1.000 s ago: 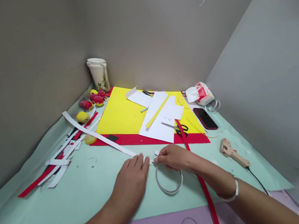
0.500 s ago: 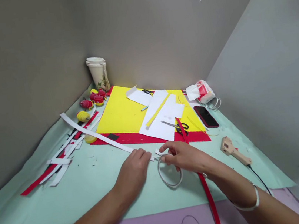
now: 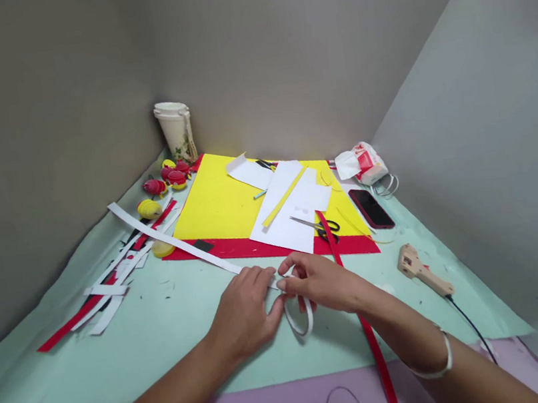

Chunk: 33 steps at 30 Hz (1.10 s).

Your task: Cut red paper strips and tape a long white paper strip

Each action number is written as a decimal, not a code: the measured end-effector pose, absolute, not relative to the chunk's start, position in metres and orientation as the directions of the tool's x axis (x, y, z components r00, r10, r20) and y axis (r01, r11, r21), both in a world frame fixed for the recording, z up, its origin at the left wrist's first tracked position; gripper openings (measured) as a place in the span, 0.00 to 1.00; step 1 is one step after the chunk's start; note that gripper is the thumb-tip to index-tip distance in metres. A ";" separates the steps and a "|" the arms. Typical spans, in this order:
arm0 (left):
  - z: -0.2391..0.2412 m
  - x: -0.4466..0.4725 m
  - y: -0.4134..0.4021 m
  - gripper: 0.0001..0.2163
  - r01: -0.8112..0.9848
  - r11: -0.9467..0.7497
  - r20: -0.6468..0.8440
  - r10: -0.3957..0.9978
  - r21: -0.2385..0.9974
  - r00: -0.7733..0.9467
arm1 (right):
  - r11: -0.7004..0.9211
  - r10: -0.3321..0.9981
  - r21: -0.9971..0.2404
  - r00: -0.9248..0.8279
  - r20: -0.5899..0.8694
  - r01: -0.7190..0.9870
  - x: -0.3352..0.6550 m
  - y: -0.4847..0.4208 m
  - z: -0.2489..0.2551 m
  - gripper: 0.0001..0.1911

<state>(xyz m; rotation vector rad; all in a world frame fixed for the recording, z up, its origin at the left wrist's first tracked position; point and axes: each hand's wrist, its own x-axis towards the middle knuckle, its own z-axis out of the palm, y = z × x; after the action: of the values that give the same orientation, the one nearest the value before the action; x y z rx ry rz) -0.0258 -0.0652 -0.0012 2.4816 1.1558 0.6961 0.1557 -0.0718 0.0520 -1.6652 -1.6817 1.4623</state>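
Note:
My left hand (image 3: 245, 313) lies low over the table, its fingers closed on the near end of a long white strip (image 3: 179, 243). That strip runs away to the far left. With thumb and fingers pinched together, my right hand (image 3: 321, 282) holds a white strip bent into a loop (image 3: 310, 316). The loop hangs below the fingers, right beside my left thumb. Both hands nearly touch at the strip's end, and the fingers hide the exact contact there. A red strip (image 3: 379, 367) passes under my right forearm.
Scissors (image 3: 329, 226) lie on white paper (image 3: 283, 229) over a yellow sheet (image 3: 218, 199). A glue gun (image 3: 424, 274) and phone (image 3: 371, 208) are on the right. Loose strips (image 3: 110, 290), coiled red pieces (image 3: 176, 179) and a lidded cup (image 3: 175, 131) stand left.
My right hand has moved left with the white loop, up against my left hand. The loop has turned and looks narrower. My left thumb now reaches out toward it.

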 end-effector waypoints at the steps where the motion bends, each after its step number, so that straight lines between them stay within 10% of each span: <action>1: -0.001 -0.025 -0.064 0.10 0.626 -0.609 0.284 0.788 0.487 0.546 | -0.233 0.887 -0.835 -0.244 -0.393 0.498 0.154 -0.071 0.051 0.13; 11: 0.001 -0.024 -0.057 0.09 0.549 -0.499 0.220 0.841 0.671 0.495 | -0.199 0.938 -0.898 -0.190 -0.290 0.392 0.141 -0.067 0.050 0.15; 15: -0.004 -0.027 -0.056 0.11 0.529 -0.504 0.244 0.840 0.683 0.485 | 0.035 0.999 -0.699 -0.010 0.039 0.714 0.162 -0.073 0.030 0.10; 20: -0.005 -0.027 -0.054 0.11 0.551 -0.441 0.201 0.874 0.708 0.442 | 0.310 0.943 -0.510 -0.188 0.276 0.803 0.173 -0.088 -0.001 0.11; 33: -0.005 -0.036 -0.056 0.10 0.542 -0.586 0.260 0.786 0.602 0.561 | 0.401 0.881 -0.272 -0.287 0.376 0.875 0.163 -0.117 -0.013 0.14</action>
<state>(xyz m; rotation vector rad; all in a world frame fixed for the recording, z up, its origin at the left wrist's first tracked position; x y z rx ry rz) -0.0359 -0.0565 -0.0046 2.3376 1.0697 0.7130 0.1629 -0.1167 -0.0135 -1.4989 -2.1969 0.0185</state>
